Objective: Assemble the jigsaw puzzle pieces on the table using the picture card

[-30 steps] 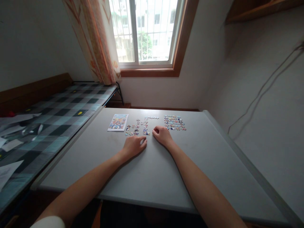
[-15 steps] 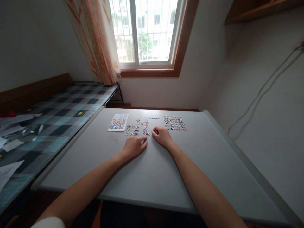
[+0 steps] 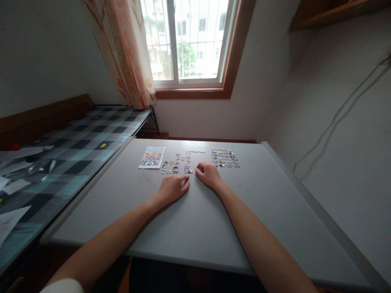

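My left hand (image 3: 173,188) rests on the table just below the joined jigsaw edge (image 3: 187,162), index finger stretched toward its lower corner and thumb apart; it holds nothing visible. To the right of that corner my right hand (image 3: 208,174) is curled, thumb and fingertips together; whatever may be between them is hidden. The joined pieces make an angled strip, with a left side and a short top row. Left of the strip lie several loose jigsaw pieces (image 3: 171,162). A larger patch of loose pieces (image 3: 225,158) spreads beyond my right hand.
A printed picture sheet (image 3: 152,158) lies at the left on the grey-white table (image 3: 195,228). Along the table's left side stands a bed (image 3: 76,150) with a checked cover and papers on it. Behind are a window (image 3: 189,44) and a patterned curtain (image 3: 122,53).
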Demonstrator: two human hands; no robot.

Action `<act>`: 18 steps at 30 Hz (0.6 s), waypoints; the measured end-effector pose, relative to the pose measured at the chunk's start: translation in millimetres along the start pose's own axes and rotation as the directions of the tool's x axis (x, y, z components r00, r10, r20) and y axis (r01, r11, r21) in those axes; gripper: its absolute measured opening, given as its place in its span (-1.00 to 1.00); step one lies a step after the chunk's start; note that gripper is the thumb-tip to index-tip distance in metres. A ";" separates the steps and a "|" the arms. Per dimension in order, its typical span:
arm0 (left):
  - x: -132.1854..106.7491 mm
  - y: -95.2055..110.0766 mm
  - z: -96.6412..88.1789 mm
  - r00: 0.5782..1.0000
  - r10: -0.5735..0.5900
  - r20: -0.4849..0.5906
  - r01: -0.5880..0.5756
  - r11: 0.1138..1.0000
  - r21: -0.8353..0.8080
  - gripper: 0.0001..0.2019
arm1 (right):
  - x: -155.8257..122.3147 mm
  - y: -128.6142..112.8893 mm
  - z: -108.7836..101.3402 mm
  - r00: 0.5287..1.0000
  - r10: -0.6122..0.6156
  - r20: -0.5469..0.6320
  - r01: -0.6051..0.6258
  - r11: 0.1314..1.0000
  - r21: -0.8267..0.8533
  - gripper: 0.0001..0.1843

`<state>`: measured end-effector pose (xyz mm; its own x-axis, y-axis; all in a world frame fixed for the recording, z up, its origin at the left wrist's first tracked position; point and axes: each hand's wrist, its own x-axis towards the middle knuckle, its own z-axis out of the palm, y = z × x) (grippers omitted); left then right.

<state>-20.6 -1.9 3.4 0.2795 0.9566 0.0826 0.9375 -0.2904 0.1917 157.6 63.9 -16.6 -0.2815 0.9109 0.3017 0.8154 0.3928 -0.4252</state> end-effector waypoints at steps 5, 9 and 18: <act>0.5 -0.7 2.1 1.000 0.006 -0.013 -0.006 1.000 0.014 -0.62 | -0.3 -0.8 -1.2 1.000 -0.007 -0.002 0.007 1.000 -0.005 -0.81; 0.4 -1.5 2.7 1.000 0.008 -0.015 -0.007 1.000 0.022 -0.62 | -0.3 -0.4 -0.5 1.000 -0.006 -0.002 0.006 1.000 -0.003 -0.81; 0.5 -2.6 4.3 1.000 0.008 -0.023 -0.007 1.000 0.020 -0.61 | 0.2 0.5 1.2 1.000 -0.003 -0.007 0.003 1.000 0.002 -0.81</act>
<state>-22.0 -0.5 -1.2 0.2820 0.9535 0.1062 0.9394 -0.2969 0.1713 157.4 64.5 -17.7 -0.2805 0.9086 0.3095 0.8133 0.3962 -0.4262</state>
